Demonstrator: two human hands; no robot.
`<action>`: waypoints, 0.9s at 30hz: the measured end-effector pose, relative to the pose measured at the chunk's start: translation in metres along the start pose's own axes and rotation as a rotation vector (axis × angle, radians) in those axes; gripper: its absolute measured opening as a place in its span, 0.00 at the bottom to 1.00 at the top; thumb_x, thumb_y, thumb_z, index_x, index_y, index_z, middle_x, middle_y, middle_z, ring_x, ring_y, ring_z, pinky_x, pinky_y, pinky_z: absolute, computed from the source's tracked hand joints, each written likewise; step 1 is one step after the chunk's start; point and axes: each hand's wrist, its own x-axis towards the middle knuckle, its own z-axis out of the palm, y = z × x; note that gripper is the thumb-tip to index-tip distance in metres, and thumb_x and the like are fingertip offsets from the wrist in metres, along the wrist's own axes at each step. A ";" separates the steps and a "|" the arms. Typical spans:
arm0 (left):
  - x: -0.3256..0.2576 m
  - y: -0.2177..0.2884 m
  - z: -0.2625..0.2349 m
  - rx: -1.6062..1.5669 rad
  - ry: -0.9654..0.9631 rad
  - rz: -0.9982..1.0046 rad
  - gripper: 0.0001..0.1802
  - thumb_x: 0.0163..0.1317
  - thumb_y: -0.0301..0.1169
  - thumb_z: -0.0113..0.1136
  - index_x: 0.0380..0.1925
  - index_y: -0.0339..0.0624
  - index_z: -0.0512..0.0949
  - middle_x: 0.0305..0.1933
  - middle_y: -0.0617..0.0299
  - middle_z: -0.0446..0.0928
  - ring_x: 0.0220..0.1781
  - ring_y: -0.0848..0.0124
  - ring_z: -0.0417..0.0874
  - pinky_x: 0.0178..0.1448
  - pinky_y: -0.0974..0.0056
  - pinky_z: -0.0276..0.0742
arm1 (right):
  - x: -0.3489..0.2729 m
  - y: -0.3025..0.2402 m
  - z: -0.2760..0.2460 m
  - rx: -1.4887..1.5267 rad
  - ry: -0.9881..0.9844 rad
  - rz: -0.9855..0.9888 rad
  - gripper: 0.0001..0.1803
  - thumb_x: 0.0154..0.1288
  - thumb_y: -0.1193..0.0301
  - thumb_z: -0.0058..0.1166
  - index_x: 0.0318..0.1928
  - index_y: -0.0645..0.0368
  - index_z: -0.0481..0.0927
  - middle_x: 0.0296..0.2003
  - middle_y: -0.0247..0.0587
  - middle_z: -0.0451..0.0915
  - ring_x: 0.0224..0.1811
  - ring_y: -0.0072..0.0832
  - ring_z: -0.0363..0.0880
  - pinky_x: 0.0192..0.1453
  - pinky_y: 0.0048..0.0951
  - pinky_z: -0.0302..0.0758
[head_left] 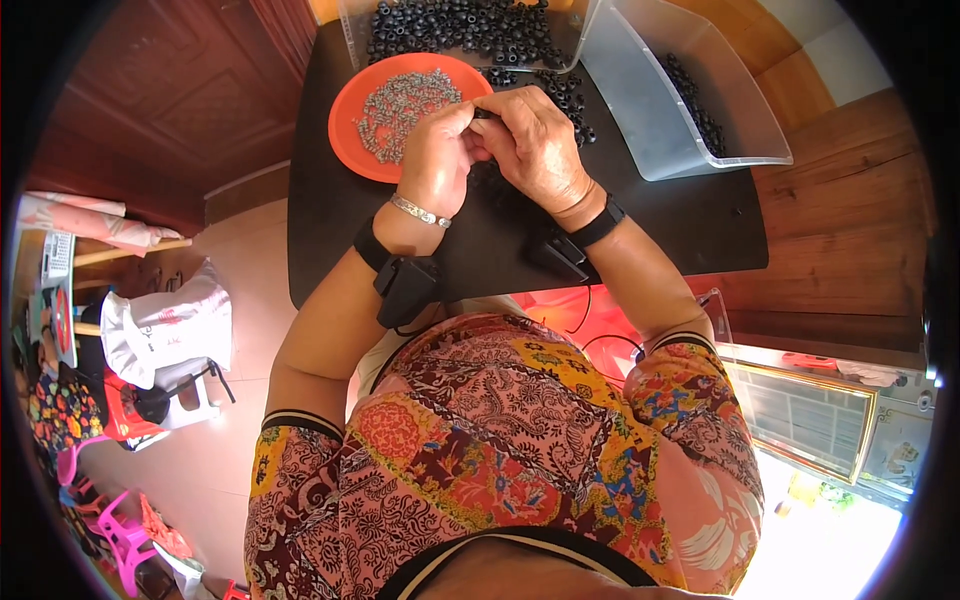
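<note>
Both hands meet over the dark table, just beside an orange plate [345, 150] that holds many small silvery metal pieces [405, 105]. My left hand [435, 155] and my right hand [535, 145] pinch a small black part [482, 114] between their fingertips. The fingers cover most of that part, so its full shape is hidden. Loose black ring-like plastic parts [565, 100] lie on the table beyond my right hand. A band with a black box sits on each wrist, and the left wrist also wears a silvery bracelet.
A clear bin [585, 40] full of black parts stands at the far edge. To the right, a translucent bin [640, 130] holds fewer of them. The dark table [680, 225] ends close to my body. A white sack [170, 320] and pink stools [122, 535] are at the left.
</note>
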 end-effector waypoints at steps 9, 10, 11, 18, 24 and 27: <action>0.012 0.037 -0.022 -0.052 0.193 0.110 0.09 0.57 0.33 0.56 0.29 0.38 0.77 0.27 0.63 0.77 0.30 0.71 0.78 0.37 0.68 0.71 | 0.055 0.037 -0.101 -0.788 0.337 0.204 0.09 0.55 0.70 0.60 0.38 0.56 0.82 0.32 0.38 0.81 0.39 0.36 0.78 0.43 0.33 0.75; 0.015 0.039 -0.022 -0.044 0.203 0.101 0.09 0.59 0.34 0.54 0.31 0.38 0.77 0.28 0.62 0.77 0.30 0.70 0.78 0.37 0.68 0.71 | 0.065 0.029 -0.110 -0.914 0.369 0.090 0.08 0.57 0.72 0.59 0.38 0.59 0.80 0.32 0.39 0.80 0.37 0.34 0.78 0.42 0.30 0.74; 0.016 0.037 -0.020 -0.048 0.193 0.091 0.09 0.59 0.34 0.54 0.31 0.38 0.77 0.28 0.62 0.77 0.30 0.70 0.78 0.37 0.68 0.71 | 0.071 0.020 -0.115 -1.036 0.398 -0.027 0.08 0.60 0.74 0.57 0.39 0.63 0.78 0.33 0.40 0.79 0.35 0.31 0.77 0.40 0.27 0.74; 0.014 0.037 -0.020 -0.005 0.216 0.079 0.13 0.64 0.37 0.48 0.33 0.38 0.75 0.30 0.61 0.77 0.32 0.69 0.78 0.38 0.67 0.71 | 0.034 0.038 -0.070 -0.436 0.037 0.213 0.07 0.56 0.70 0.58 0.37 0.51 0.83 0.33 0.38 0.81 0.39 0.39 0.78 0.43 0.34 0.75; 0.013 0.030 -0.019 0.010 0.232 0.001 0.13 0.64 0.36 0.47 0.32 0.38 0.75 0.30 0.61 0.77 0.31 0.68 0.78 0.38 0.66 0.71 | 0.016 0.059 -0.026 -0.095 -0.461 0.559 0.12 0.54 0.64 0.57 0.37 0.55 0.83 0.35 0.40 0.83 0.41 0.39 0.80 0.46 0.36 0.75; 0.012 0.028 -0.017 0.027 0.227 -0.027 0.13 0.64 0.36 0.48 0.33 0.37 0.75 0.31 0.60 0.77 0.33 0.68 0.78 0.38 0.66 0.71 | 0.011 0.064 -0.015 -0.123 -0.660 0.560 0.14 0.54 0.62 0.58 0.39 0.54 0.82 0.34 0.41 0.83 0.41 0.40 0.80 0.46 0.37 0.75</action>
